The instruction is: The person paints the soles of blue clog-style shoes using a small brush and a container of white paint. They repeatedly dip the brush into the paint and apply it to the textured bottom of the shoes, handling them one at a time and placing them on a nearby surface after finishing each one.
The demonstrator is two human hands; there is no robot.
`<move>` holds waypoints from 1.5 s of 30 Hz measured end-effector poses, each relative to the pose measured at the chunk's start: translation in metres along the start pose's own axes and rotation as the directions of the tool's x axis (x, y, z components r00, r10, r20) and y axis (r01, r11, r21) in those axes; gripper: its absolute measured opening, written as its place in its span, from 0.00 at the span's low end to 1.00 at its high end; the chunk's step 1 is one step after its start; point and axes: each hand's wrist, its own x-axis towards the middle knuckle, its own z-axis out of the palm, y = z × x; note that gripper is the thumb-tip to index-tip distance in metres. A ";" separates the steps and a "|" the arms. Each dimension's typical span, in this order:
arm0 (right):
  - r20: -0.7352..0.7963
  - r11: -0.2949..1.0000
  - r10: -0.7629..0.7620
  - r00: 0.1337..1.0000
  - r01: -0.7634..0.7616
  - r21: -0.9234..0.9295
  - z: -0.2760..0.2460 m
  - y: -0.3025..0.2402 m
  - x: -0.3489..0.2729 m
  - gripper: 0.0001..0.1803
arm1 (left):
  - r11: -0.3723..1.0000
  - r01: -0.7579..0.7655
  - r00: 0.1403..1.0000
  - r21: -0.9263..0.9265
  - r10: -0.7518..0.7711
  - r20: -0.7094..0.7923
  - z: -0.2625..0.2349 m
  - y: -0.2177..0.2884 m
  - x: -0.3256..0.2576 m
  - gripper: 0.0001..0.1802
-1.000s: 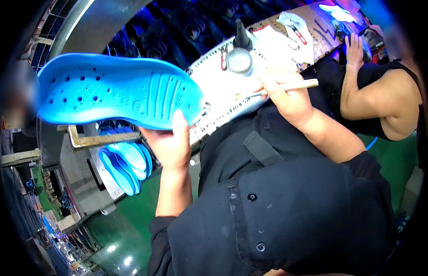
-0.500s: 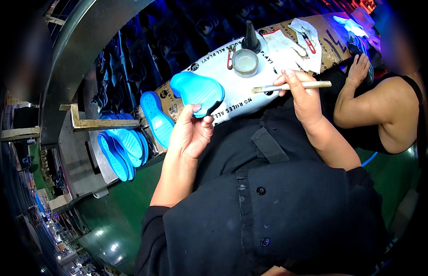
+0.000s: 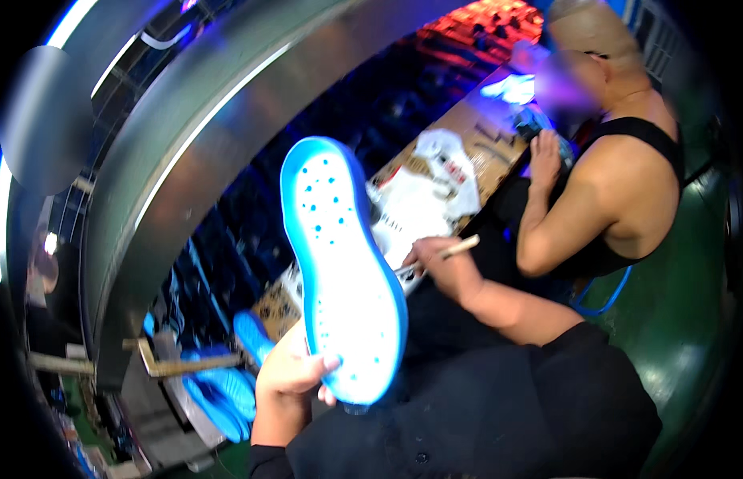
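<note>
Sole point(image 3: 349, 275) in blue and glaring white, it stands before me on a slant, its upper end leaning left and its face turned toward me. My left hand point(image 3: 287, 374) is grasping it near the lower end, thumb laid over the face and fingertips showing just beneath it at the edge. Dark holes dot the upper part, smaller marks the lower; the middle is washed out by light. My right hand point(image 3: 441, 262) is closed round a brush point(image 3: 461, 247), whose pale handle pokes out above my fingers and whose thinner end points at the sole's right edge; I cannot tell whether it touches. Behind lies a white covering point(image 3: 407, 215) with a white cloth point(image 3: 449, 169) on it, and bare cardboard point(image 3: 497, 157) farther off. Low on my left, blue soles point(image 3: 223, 395) lie together below a wooden bar point(image 3: 192, 366), and one more blue piece point(image 3: 251, 337) is near my left hand. A curved metal panel point(image 3: 227, 136) arches overhead. To my right a co-worker point(image 3: 611, 191) in a black sleeveless top sits over the green floor point(image 3: 667, 375).
</note>
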 end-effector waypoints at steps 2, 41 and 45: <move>-0.032 0.999 -0.030 0.999 0.029 -0.028 -0.015 -0.005 0.004 0.19 | 0.988 0.002 0.982 0.157 -0.031 0.187 0.020 0.038 0.039 0.44; -0.018 0.991 0.120 0.993 -0.119 0.054 0.023 0.043 0.000 0.18 | 0.711 -0.522 0.627 -0.471 -0.056 -0.777 -0.229 -0.170 -0.106 0.11; 0.022 0.993 0.089 0.996 -0.090 0.079 0.039 0.032 0.001 0.19 | 0.798 -0.602 0.403 -0.025 0.276 -0.873 -0.146 -0.133 -0.084 0.13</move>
